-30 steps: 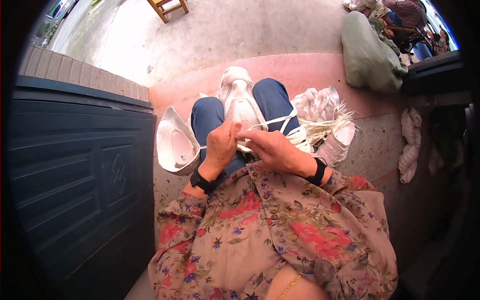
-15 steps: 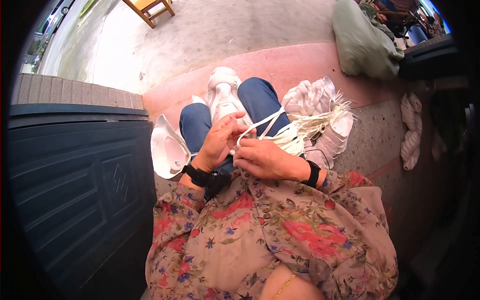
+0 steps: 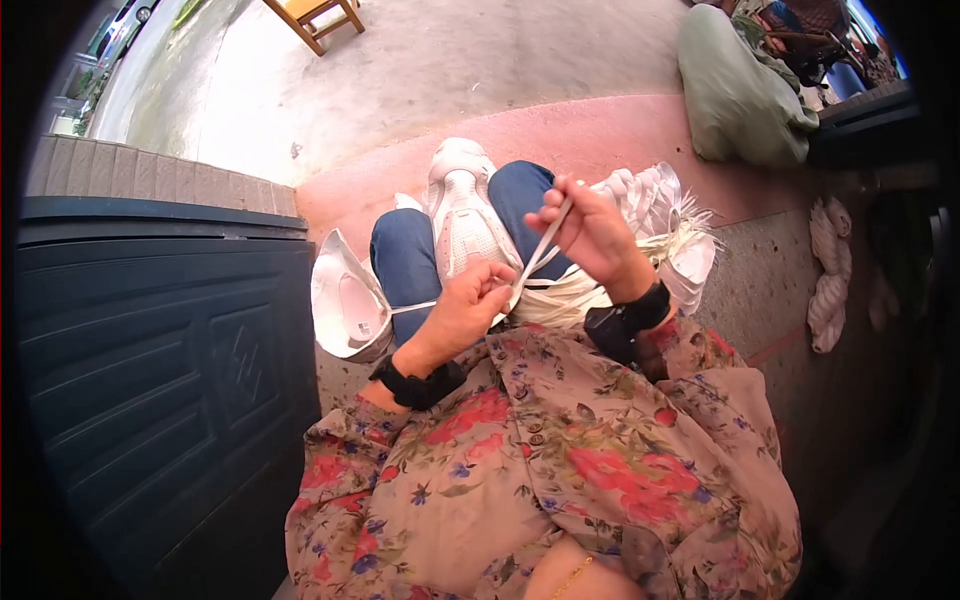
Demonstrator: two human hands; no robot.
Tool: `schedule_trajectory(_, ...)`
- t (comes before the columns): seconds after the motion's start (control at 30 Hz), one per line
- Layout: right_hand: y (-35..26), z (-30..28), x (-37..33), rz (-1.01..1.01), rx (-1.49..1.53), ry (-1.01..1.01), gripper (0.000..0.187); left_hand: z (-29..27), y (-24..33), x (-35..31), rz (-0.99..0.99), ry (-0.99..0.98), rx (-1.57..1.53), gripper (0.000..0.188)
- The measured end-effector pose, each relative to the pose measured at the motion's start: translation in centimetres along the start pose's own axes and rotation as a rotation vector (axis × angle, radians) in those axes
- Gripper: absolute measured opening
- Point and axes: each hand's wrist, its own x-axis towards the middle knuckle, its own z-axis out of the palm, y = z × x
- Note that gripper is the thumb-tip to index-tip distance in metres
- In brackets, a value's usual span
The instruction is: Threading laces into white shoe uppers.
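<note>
A white shoe upper (image 3: pixel 464 215) lies lengthwise between my knees, its toe pointing away. A flat white shoelace (image 3: pixel 541 248) runs taut from the upper's near end to my raised right hand (image 3: pixel 592 238), which pinches it. My left hand (image 3: pixel 462 312) is closed at the near end of the upper, fingers pressed together where the lace comes out; the exact grip there is partly hidden. Over my right thigh lies a bundle of loose white laces (image 3: pixel 565 300), partly behind my right wrist. At my left knee is another white upper (image 3: pixel 345 300), with a lace stretching from it across my left thigh.
Several stacked white uppers (image 3: pixel 640 190) rest on the floor to my right. Farther right lies a twisted white bundle (image 3: pixel 830 275). A green sack (image 3: pixel 735 95) stands at the far right, a wooden chair (image 3: pixel 315 15) far ahead. A dark panelled door (image 3: pixel 160 350) is at my left.
My right hand has risen up and away to the right, drawing the lace straight. My left hand has dropped lower, nearer the upper's end. The view has shifted slightly.
</note>
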Motion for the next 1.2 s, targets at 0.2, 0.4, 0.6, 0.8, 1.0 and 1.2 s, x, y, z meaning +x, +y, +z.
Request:
schedule_trajectory(0.2, -7.1, 0.1, 0.1, -0.273, -0.161, 0.141, 0.017, 0.5, 0.2, -0.6, -0.043, -0.050, -0.024, 0.017)
schedule_trajectory(0.4, -13.0, -0.8, -0.7, -0.400, -0.628, 0.319, 0.024, -1.6, 1.3, 0.1, 0.421, 0.027, 0.551, 0.015)
schedule_trajectory(0.6, -24.4, 2.9, -3.1, -1.201, -1.299, 0.503, 0.025, -9.1, 0.1, 3.9, 0.194, 0.504, 0.694, 0.017)
schedule_trajectory(0.8, -11.3, 2.7, 0.4, -0.676, -1.520, 0.112, 0.020, -6.8, -3.2, 7.2, 0.336, 0.468, 0.931, 0.019)
schedule_trajectory(1.0, 2.7, 0.2, 3.9, -0.185, -1.668, -0.095, 0.026, -6.9, -3.2, 8.0, 0.261, 0.480, 0.973, 0.018)
schedule_trajectory(1.2, 1.0, -0.6, 2.5, -0.380, -1.926, -0.168, 0.023, -6.3, -3.5, 8.3, 0.238, 0.561, 0.918, 0.015)
